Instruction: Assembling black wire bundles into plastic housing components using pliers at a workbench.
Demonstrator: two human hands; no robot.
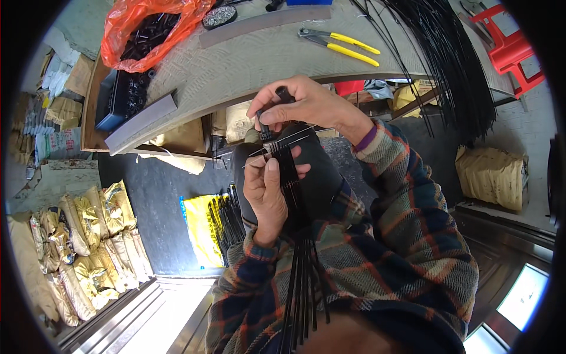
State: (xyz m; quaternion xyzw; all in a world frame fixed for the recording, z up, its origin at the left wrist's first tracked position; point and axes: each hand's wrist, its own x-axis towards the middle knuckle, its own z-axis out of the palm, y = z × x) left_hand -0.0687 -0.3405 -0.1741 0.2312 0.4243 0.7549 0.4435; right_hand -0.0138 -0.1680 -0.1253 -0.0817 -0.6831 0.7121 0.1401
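Head view shows thin, straight black sticks [289, 170] bunched together. Left hand [266, 194] pinches them; right hand [309, 105] pinches a small black piece [265, 127].

A small workshop, by the look of it: yellow-handled pliers [352, 53] on the surface [265, 53] at top centre, a bag [118, 29] of small black parts upper left, bundled black rods [454, 71] upper right, wrapped packages [82, 248] stacked lower left.

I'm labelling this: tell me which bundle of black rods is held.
The middle bundle, in the left hand before the plaid shirt; no hand touches the table bundle or the floor bundle beside the yellow sack.
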